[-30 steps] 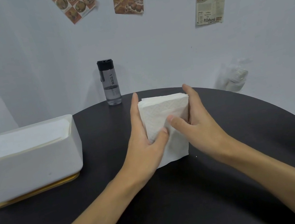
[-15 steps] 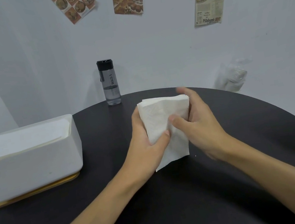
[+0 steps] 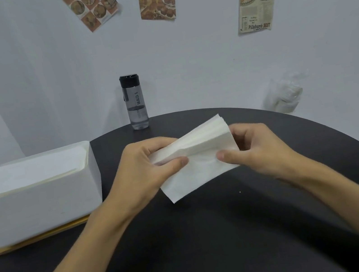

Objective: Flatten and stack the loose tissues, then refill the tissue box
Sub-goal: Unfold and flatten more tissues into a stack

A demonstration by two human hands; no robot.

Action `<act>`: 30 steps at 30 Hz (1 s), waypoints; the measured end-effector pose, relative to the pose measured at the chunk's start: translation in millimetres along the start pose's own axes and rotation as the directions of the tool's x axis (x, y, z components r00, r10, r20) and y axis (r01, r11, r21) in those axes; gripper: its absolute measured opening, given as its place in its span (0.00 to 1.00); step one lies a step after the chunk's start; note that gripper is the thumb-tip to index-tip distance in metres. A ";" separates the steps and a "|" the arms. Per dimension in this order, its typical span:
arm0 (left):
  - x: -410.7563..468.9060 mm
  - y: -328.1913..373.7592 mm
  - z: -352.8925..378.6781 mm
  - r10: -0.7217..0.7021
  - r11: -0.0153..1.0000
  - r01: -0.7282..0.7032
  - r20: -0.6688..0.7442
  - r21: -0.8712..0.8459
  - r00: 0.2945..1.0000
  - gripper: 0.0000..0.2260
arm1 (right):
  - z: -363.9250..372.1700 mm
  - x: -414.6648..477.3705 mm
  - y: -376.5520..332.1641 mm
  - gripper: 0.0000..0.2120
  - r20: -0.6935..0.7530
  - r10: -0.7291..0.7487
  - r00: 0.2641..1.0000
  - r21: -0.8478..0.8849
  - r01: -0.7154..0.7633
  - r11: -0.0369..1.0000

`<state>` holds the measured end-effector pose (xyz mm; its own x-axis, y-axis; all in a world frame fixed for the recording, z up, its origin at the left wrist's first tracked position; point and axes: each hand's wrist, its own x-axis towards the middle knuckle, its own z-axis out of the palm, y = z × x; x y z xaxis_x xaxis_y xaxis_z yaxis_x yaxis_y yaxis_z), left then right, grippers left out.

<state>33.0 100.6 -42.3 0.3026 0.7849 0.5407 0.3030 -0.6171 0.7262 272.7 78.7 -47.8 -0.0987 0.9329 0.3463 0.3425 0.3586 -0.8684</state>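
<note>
1. Your left hand (image 3: pixel 145 167) reaches in from lower left, wrist bent, thumb on top, fingers (image 3: pixel 151 146) curled under and clamped on the left end of the tissue stack (image 3: pixel 197 156).
2. Your right hand (image 3: pixel 256 146) comes from lower right, thumb pressed on the stack's near face, fingers folded behind its right end, gripping it.
3. Stack held over the middle of the black counter (image 3: pixel 203 238); appears lifted clear, though contact at its lower corner is hard to judge.
4. Long axis runs from lower left to upper right; layered edge points toward the far right, beside the bottle (image 3: pixel 136 102).
5. Tissue box (image 3: pixel 38 195) sits at the counter's left edge, apart from both hands.
</note>
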 end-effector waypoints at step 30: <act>-6.7 -38.3 35.4 -0.049 0.997 0.042 -0.105 -0.064 0.993 0.18 | 20.4 -2.0 33.2 0.21 -0.093 -0.129 0.987 -0.196 0.109 0.975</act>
<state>51.4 117.0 -88.8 0.1905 0.8155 0.5464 0.2572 -0.5787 0.7739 265.2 89.4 -84.6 -0.0548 0.8718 0.4868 0.5064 0.4445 -0.7389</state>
